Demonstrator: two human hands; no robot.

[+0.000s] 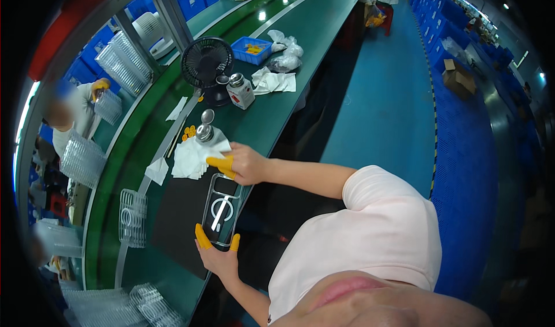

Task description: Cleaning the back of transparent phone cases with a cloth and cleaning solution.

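My left hand [217, 257], with yellow finger cots, grips the lower end of a clear phone case [223, 208] with a white ring and bar on its back. Above the case's upper end is my right hand [247, 164], also in yellow finger cots. Its fingers are closed together at the edge of a white wipe [217, 153], which they seem to pinch. More white wipes [191, 160] lie beside it, next to a bottle with a metal pump top [204, 133], its lid raised. A black mat [179, 217] lies left of the case.
Beyond stand a second pump bottle [241, 96], a black fan [207, 67] and a blue tray [252, 49] with yellow bits. Orange finger cots [189, 133] lie near the bottle. Clear case stacks [133, 218] stand at left along the green conveyor [118, 177]. Co-workers sit across the line.
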